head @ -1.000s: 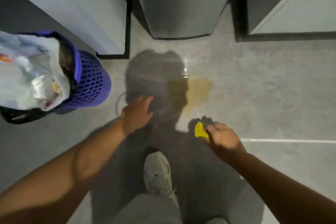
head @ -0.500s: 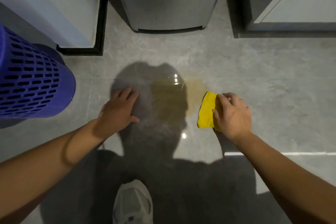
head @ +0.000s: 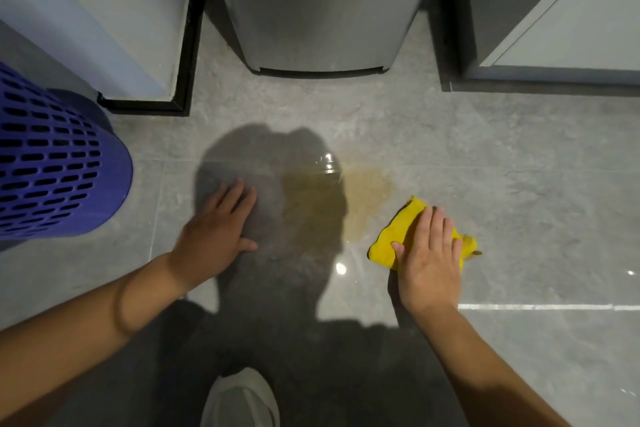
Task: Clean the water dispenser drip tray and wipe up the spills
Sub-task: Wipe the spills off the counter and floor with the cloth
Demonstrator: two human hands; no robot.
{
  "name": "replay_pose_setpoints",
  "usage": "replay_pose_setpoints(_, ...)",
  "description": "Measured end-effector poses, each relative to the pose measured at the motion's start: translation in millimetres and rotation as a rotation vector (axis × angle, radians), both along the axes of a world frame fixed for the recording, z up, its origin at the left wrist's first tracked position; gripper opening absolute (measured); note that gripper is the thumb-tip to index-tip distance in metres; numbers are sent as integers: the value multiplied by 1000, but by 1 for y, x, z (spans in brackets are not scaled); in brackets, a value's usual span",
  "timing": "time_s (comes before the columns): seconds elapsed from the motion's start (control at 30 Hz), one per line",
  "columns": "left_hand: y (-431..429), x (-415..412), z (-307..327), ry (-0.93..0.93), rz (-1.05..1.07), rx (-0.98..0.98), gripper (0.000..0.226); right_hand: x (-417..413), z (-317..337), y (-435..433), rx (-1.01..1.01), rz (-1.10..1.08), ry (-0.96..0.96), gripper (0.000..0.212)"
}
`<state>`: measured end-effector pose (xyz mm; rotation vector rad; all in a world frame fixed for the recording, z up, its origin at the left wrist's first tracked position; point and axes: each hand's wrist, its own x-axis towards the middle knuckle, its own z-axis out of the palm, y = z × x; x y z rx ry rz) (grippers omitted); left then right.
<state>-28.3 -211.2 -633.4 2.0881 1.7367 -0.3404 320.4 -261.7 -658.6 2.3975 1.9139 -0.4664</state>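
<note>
A yellowish-brown spill (head: pixel 360 204) lies on the grey tiled floor in front of the water dispenser's grey base (head: pixel 318 10). My right hand (head: pixel 429 253) presses flat on a folded yellow cloth (head: pixel 398 236) at the spill's right edge. My left hand (head: pixel 218 229) rests flat on the floor to the left of the spill, fingers apart, holding nothing. The drip tray is out of view.
A purple perforated waste basket (head: pixel 52 163) stands at the left. Grey cabinets (head: pixel 104 17) (head: pixel 561 10) flank the dispenser on both sides. My shoe (head: pixel 239 399) shows at the bottom, and my shadow falls over the spill's left half.
I have crouched closer to the floor. My right hand brought the cloth down flat beside the spill, then shifted slightly right. My left hand settled flat on the floor.
</note>
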Motion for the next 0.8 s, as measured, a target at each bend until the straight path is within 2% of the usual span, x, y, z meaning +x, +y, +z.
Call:
replay_pose_setpoints(0.1, 1, -2, -5, 18, -6, -7, 107, -9, -5, -1, -73, -26, -9, 80)
replay_pose_setpoints(0.2, 1, -4, -10, 23, -20, -15, 107, -8, -12, 32, -48, 32, 4, 85)
replay_pose_setpoints(0.27, 1, -4, -12, 43, -26, -13, 108, 1, -15, 69, -56, 171, -4, 85)
replay_pose_setpoints(0.4, 3, -5, -14, 80, -50, -5, 111, 9, -11, 136, -43, 622, -37, 80)
replay_pose_setpoints(0.47, 3, -7, -16, 69, -44, -5, 111, 11, -11, 142, -32, 774, -77, 76)
replay_pose_setpoints(0.53, 3, -8, -17, 53, -33, -12, 111, 13, -14, 125, -33, 838, -113, 74)
replay_pose_setpoints(0.63, 3, -8, -18, 20, -7, -35, 111, 11, -18, 73, -20, 784, -122, 73)
replay_pose_setpoints(0.8, 3, -10, -11, -69, 14, -57, 107, -44, -23, -25, -16, 392, -90, 70)
